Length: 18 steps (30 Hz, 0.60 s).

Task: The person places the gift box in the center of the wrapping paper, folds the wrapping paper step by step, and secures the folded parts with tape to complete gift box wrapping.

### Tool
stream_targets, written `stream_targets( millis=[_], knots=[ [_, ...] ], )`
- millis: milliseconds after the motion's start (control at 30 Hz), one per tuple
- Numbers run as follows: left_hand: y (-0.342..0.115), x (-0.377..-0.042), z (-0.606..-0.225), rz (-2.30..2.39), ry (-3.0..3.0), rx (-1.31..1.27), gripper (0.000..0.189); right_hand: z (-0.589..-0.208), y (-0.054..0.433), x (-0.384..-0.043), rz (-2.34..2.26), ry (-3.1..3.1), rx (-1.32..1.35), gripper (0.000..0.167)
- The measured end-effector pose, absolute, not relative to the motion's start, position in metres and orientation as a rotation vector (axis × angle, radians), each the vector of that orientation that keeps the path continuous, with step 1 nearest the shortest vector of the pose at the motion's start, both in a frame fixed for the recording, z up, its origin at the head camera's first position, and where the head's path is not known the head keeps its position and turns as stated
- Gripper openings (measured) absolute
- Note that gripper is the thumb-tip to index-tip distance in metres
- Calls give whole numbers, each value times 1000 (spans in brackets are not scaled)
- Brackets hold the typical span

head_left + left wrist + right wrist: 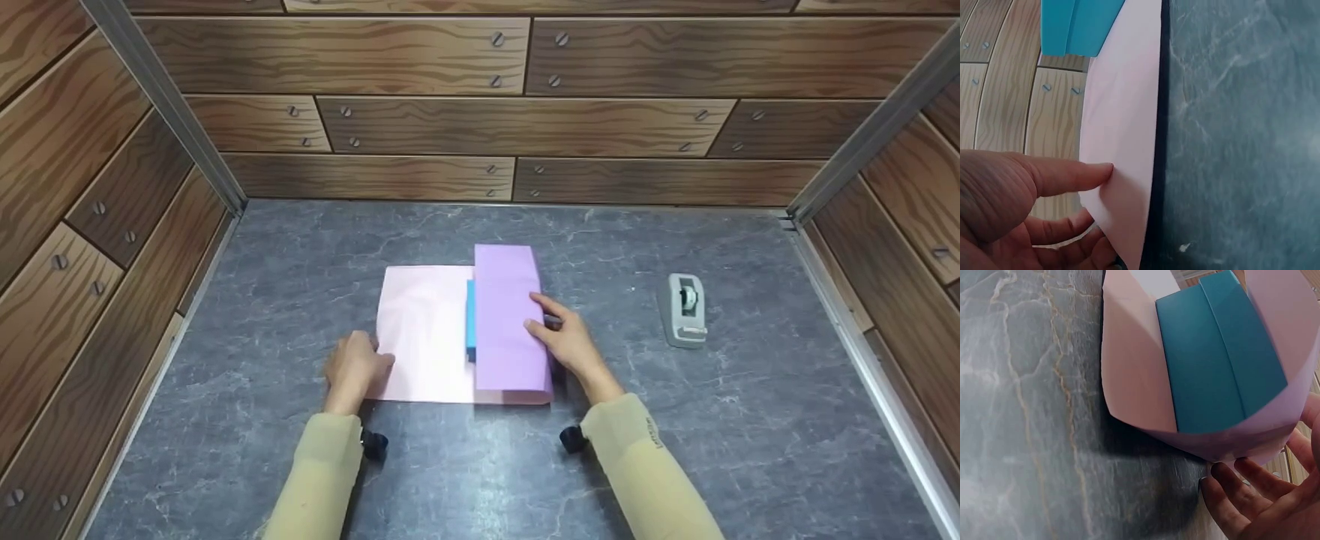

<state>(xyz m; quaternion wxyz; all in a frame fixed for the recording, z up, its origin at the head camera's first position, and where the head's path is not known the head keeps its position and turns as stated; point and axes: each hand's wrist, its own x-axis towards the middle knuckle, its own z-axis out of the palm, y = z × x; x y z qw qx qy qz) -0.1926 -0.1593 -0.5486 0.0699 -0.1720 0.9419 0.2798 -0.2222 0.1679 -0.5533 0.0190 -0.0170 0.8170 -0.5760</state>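
Note:
A sheet of wrapping paper (pixel 424 337), pale pink inside and purple outside, lies on the table with its right part folded up and over a blue box (pixel 471 315). Most of the box is hidden by the purple flap in the head view; its teal end shows between the paper's sides in the right wrist view. At the sheet's left edge my left hand (pixel 354 367) pinches the paper, thumb on top and fingers underneath. My right hand (pixel 574 341) presses its fingers against the outside of the folded paper, at the bend along the box's right side.
A grey tape dispenser (pixel 686 311) stands on the dark marbled table (pixel 465 480), right of the paper. Wood-patterned walls (pixel 420 124) with metal edge strips enclose the table at the back and both sides.

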Motion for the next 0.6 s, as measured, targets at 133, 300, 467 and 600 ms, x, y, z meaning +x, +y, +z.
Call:
stream_targets(
  millis=[133, 300, 467, 600],
  knots=[
    [-163, -193, -544, 925, 2793, -534, 28, -553, 168, -222, -1779, 2528, -49, 51],
    [-166, -195, -538, 1052, 2757, -547, 43, -553, 168, -222, -1760, 2535, -53, 52],
    [-166, -196, -533, 1168, 2774, -539, 27, -553, 168, -222, -1769, 2533, -56, 51],
    [-165, -195, -530, 1225, 2838, -474, 20, -553, 168, -222, -1783, 2526, -42, 51]
  ],
)
